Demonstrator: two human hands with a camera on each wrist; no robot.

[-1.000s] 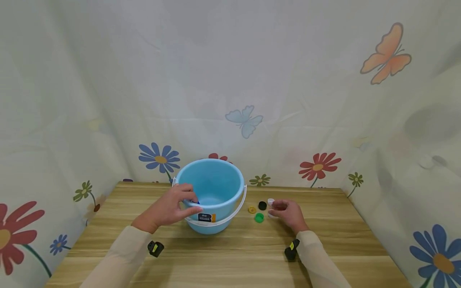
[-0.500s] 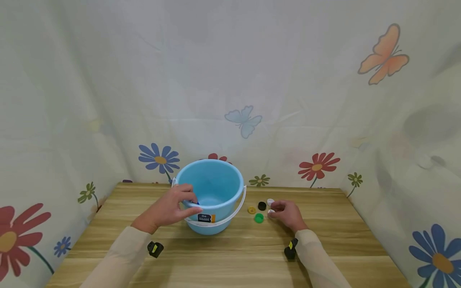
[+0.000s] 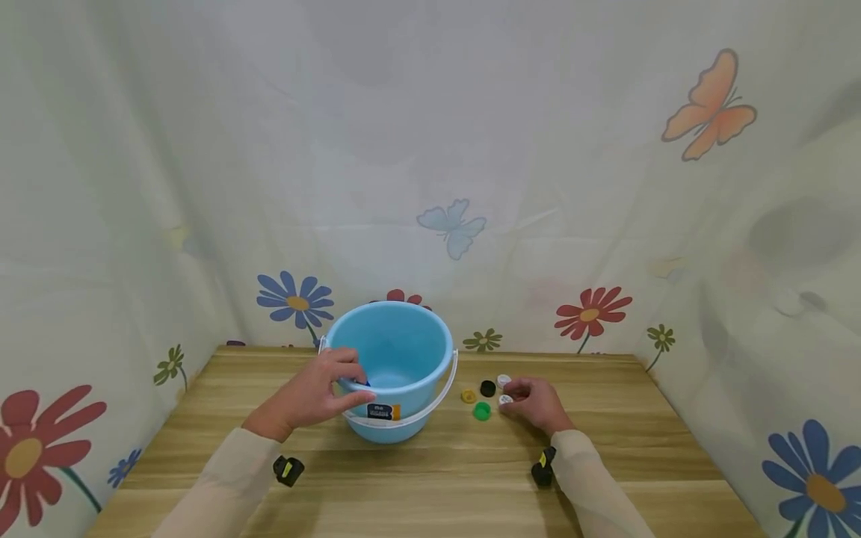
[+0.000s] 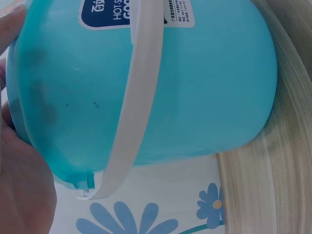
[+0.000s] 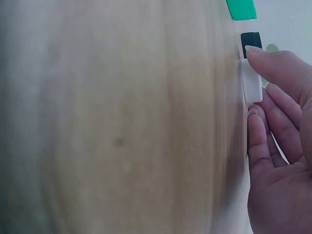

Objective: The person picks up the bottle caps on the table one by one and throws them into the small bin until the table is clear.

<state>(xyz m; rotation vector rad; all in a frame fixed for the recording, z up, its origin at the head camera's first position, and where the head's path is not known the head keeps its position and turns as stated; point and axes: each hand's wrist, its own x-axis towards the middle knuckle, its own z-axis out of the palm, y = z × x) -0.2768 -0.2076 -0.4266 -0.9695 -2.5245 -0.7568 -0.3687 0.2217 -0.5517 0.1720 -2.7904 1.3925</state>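
Note:
A light-blue bucket point(image 3: 386, 340) with a white handle point(image 3: 440, 396) stands upright on the wooden table. My left hand point(image 3: 312, 390) grips the near left of its rim, fingers inside and thumb outside. A small dark-blue piece shows by those fingertips; its kind is hidden. Right of the bucket, my right hand point(image 3: 540, 406) pinches a white bottle cap point(image 5: 252, 80) on the table between thumb and fingers. Just beyond lies another white cap point(image 3: 503, 381). A black cap point(image 3: 487, 388), a yellow cap point(image 3: 468, 396) and a green cap point(image 3: 481, 411) lie to the left.
The table point(image 3: 417, 493) ends at a pale curtain point(image 3: 336, 149) printed with flowers and butterflies, which hangs behind and at both sides. A black wrist camera point(image 3: 288, 471) sits under the left wrist, another black camera point(image 3: 543, 467) under the right.
The right fingers have shifted slightly, and the nearer white cap shows more plainly between them. The left hand stays on the bucket rim. The head view has tilted up a little.

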